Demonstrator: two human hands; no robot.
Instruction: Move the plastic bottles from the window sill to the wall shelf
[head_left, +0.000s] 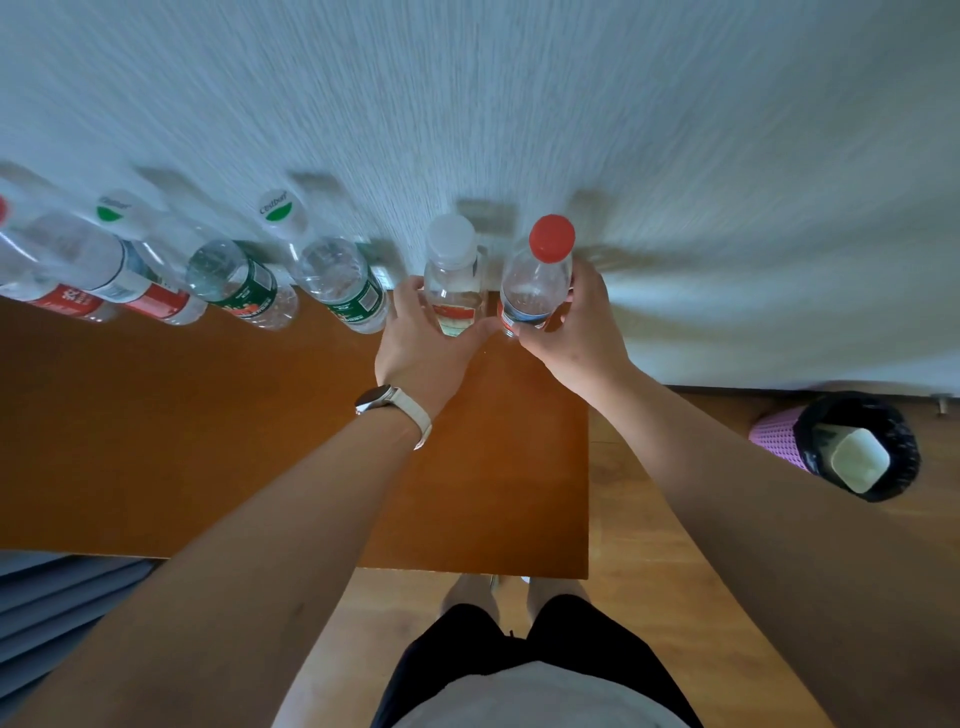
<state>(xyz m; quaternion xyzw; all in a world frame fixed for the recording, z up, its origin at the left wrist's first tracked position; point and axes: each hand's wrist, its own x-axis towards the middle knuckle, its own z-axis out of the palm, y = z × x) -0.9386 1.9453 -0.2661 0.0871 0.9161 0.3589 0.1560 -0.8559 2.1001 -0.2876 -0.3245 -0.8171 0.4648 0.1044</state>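
Note:
A row of clear plastic bottles stands on a brown wooden shelf (208, 426) against the pale wall. My left hand (426, 343), with a watch on the wrist, is wrapped around a white-capped bottle (453, 275). Right beside it, my right hand (571, 327) grips a red-capped bottle (540, 275). Both bottles are upright at the shelf's right end, close to the wall. Further left stand two green-labelled bottles (337, 280) (234, 280) with white and green caps, and red-labelled bottles (156, 301) at the far left edge.
The shelf ends just right of my right hand. Below on the wooden floor stands a purple waste bin (852, 447) with a black liner. Grey slatted steps or panels (62, 613) show at the lower left. My legs are visible beneath.

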